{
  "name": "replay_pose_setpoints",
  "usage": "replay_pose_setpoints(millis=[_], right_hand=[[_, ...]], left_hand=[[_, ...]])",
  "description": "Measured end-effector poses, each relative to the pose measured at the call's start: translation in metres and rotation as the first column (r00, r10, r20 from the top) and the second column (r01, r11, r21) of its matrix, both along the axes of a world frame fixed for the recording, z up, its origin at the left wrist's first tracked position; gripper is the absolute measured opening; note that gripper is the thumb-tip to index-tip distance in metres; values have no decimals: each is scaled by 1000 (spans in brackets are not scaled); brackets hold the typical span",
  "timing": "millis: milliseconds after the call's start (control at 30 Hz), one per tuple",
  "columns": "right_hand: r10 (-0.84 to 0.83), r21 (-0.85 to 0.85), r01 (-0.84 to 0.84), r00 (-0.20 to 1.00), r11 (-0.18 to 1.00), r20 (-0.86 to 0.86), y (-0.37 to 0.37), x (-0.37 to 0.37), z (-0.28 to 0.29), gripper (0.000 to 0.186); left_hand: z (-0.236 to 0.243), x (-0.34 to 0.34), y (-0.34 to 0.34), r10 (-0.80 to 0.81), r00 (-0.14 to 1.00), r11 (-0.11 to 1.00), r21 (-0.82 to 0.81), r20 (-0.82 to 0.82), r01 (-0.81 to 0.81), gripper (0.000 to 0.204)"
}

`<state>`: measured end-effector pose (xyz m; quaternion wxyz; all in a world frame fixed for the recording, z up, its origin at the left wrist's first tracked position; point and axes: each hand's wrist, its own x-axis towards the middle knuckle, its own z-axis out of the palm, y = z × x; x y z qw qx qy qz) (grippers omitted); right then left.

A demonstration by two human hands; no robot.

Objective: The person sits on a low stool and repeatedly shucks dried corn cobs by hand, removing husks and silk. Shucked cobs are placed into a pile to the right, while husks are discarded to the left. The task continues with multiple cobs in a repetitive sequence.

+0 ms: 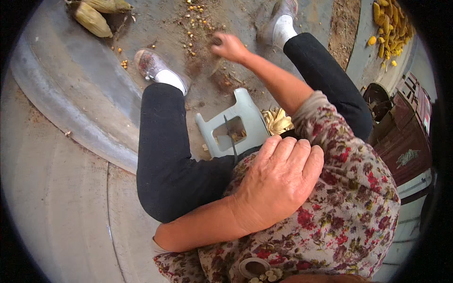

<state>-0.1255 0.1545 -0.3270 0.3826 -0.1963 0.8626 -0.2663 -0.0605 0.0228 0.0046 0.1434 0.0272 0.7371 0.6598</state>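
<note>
My left hand (285,179) is raised close in front of my flowered top, its back facing up. The fingers are pressed together and curled over, their tips hidden, so what they hold cannot be seen. My right hand (230,47) reaches down over the ground between my shoes, fist closed around a small dark piece (216,41) too unclear to name. Loose corn kernels (191,35) lie scattered just beside and beyond that hand. Below it, between my legs, is a pale grey-green plastic stool (255,125) with an opening in it.
Pale dry husks (276,121) lie against the stool's right side. Ears of corn in their husks (93,20) rest at the far left. A heap of yellow corn ears (390,26) lies at the far right, above a dark round container (377,96) and a maroon object (401,134).
</note>
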Motion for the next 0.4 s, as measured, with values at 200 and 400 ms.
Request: replay_pose_setpoints(millis=[200, 400], right_hand=[[26, 626, -317, 903, 713, 428, 107, 98, 5, 45], [-401, 769, 17, 860, 639, 315, 44, 103, 6, 54]], left_hand=[[3, 6, 12, -72, 997, 997, 33, 8, 72, 38], [-3, 1, 13, -88, 993, 994, 76, 82, 82, 38]])
